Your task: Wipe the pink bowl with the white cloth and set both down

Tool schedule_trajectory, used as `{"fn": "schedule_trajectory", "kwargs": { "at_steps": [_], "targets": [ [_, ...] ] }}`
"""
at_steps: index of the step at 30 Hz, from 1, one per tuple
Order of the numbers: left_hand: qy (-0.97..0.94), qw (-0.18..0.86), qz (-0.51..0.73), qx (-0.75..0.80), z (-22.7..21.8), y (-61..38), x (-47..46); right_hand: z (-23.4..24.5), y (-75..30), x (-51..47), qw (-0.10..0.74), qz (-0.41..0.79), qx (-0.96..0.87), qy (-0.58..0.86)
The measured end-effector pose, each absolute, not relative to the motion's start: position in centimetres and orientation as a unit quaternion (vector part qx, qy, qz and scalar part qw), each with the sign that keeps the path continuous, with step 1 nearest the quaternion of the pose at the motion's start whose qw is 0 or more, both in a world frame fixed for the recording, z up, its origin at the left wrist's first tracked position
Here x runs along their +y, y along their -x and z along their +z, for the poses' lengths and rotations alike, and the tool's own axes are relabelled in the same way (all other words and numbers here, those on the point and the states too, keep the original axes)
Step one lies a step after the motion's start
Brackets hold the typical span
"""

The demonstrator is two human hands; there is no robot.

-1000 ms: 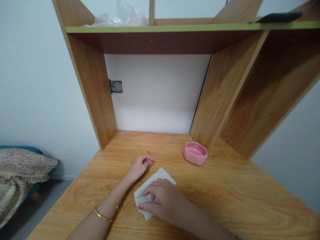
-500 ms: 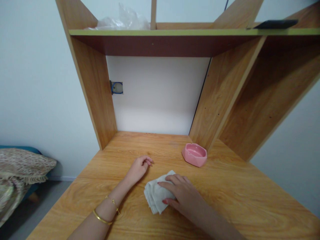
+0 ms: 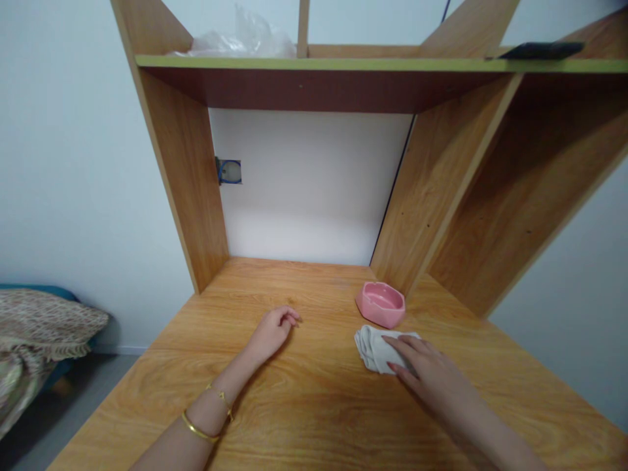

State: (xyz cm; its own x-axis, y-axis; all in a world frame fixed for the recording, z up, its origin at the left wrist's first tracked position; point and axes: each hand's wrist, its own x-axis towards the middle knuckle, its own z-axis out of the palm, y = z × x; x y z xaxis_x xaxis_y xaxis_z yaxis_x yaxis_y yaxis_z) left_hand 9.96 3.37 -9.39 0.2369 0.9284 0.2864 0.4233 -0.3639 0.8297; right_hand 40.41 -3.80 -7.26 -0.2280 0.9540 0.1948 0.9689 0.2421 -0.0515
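Observation:
A folded pale grey cloth [image 3: 377, 350] lies on the wooden desk [image 3: 294, 418], right in front of a pink angular ceramic bowl [image 3: 385, 313]. My right hand [image 3: 422, 366] grips the cloth from its right side, fingers over the top and thumb along the near edge. Part of the cloth is hidden under the palm. To the left, my left hand [image 3: 275, 332] rests on its side on the desk, fingers loosely bent with nothing in them. Gold bracelets [image 3: 199, 428] circle that forearm.
Upright wooden side panels [image 3: 179, 190] and a shelf [image 3: 314, 63] frame the back of the desk. On the shelf are a clear plastic bag [image 3: 240, 39] and a dark flat object [image 3: 542, 50]. An uncovered wall socket box [image 3: 229, 171] shows. A fringed blanket [image 3: 49, 327] lies at left.
My right hand has slid the cloth to the right and slightly away from me, close to the pink bowl. My left hand and the bowl stay where they were.

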Motion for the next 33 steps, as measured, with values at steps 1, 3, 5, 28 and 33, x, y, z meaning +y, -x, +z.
{"fn": "schedule_trajectory", "kwargs": {
  "at_steps": [1,3,5,28,33],
  "targets": [
    [-0.722,0.314,0.401,0.469,-9.4,-10.0,3.4,-7.4,-41.1,-3.6,0.092,-0.044,-0.777,0.621],
    [-0.725,0.314,0.396,0.469,-9.5,-10.1,3.4,-7.7,-42.0,-3.3,0.087,-0.046,-0.768,0.632],
    [-0.727,0.314,0.392,0.468,-9.5,-10.2,3.3,-7.8,-42.5,-3.1,0.08,-0.042,-0.768,0.634],
    [-0.831,0.102,0.212,0.504,-7.4,-9.6,1.5,-6.7,-29.2,-0.2,0.073,0.175,-0.852,0.488],
    [-0.837,0.114,0.116,0.522,-7.7,-9.9,1.1,-7.7,-29.4,-0.3,0.081,0.17,-0.849,0.493]
  ]
}}
